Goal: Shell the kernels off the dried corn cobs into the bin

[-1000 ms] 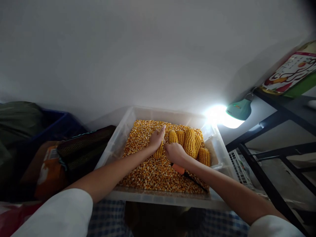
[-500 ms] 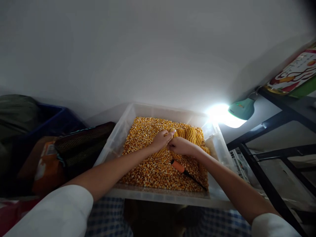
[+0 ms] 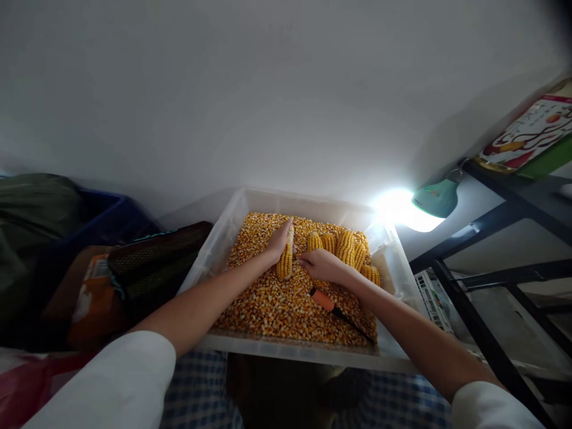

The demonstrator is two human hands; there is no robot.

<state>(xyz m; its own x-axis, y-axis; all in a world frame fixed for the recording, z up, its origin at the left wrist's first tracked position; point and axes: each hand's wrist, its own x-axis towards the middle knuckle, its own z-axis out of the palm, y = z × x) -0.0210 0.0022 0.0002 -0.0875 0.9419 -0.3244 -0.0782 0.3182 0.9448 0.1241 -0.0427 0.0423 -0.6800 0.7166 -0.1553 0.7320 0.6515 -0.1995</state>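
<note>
My left hand is wrapped round a corn cob, which it holds tilted above the loose kernels; a pale strip shows along the cob's upper right side. Just to the right, my right hand is closed with its fingertips drawn together, a small gap away from that cob. Whether anything is between those fingers is too small to see. Beyond the right hand, several whole yellow corn cobs lie together on the kernels. A tool with an orange handle and a thin dark shaft rests on the kernels below my right hand.
Loose corn kernels cover the floor of a translucent plastic bin. A lit green lamp hangs from a dark metal rack at right. To the left are a black mesh bag and a blue crate.
My left hand has moved left and turned, bringing the cob upright into view and apart from my right hand. The right hand stays nearly in place, still closed.
</note>
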